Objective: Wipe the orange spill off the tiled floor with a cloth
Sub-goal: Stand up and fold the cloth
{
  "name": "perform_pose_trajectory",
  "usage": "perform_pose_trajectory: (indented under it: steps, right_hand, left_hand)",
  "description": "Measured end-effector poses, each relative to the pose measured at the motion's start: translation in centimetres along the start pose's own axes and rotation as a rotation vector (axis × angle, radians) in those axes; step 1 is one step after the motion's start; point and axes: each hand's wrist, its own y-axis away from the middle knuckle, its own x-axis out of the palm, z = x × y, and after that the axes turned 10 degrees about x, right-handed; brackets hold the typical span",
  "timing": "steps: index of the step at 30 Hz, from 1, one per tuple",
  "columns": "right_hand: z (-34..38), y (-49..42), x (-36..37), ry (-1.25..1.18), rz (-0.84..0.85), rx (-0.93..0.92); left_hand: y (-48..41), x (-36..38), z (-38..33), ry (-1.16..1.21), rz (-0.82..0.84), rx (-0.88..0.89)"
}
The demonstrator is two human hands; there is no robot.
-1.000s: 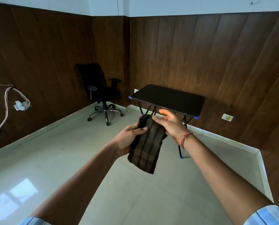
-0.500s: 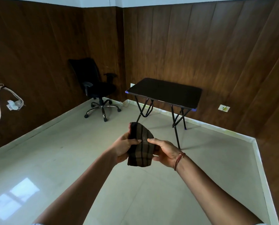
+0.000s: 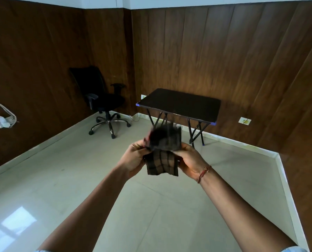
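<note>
A dark brown checked cloth (image 3: pixel 161 160) hangs in front of me at chest height, over the pale tiled floor (image 3: pixel 69 179). My left hand (image 3: pixel 135 157) grips its left edge and my right hand (image 3: pixel 189 159) grips its right edge. The cloth's upper part is blurred and bunched above my fingers, while the lower part hangs flat between my hands. No orange spill shows anywhere on the floor in this view.
A small black folding table (image 3: pixel 180 104) stands against the wood-panelled wall ahead. A black office chair (image 3: pixel 100 100) sits in the corner to its left. A white cable and plug (image 3: pixel 4 119) hang on the left wall. A wall socket (image 3: pixel 244 121) lies right of the table.
The cloth was a folded bundle between my hands; now both hands have pulled apart slightly and the upper part of the cloth flips up, blurred by motion.
</note>
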Motion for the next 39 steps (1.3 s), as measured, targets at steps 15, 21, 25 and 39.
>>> perform_pose_trajectory:
  steps: [15, 21, 25, 39]
  right_hand:
    - [-0.7, -4.1, 2.3, 0.078, -0.157, 0.081]
    - [-1.2, -6.8, 2.1, 0.025, -0.343, 0.200]
    - [-1.6, -10.1, -0.3, -0.158, -0.274, 0.199]
    - [8.1, -29.4, -15.5, 0.094, -0.288, 0.226]
  left_hand:
    - [-2.3, -3.6, -0.1, -0.109, -0.128, -0.128]
    - [-4.9, -2.9, 1.7, -0.292, -0.278, -0.182]
    - [-9.2, -2.4, 4.1, -0.383, -0.408, -0.148]
    - [-33.9, -3.3, 11.4, -0.279, -0.082, -0.355]
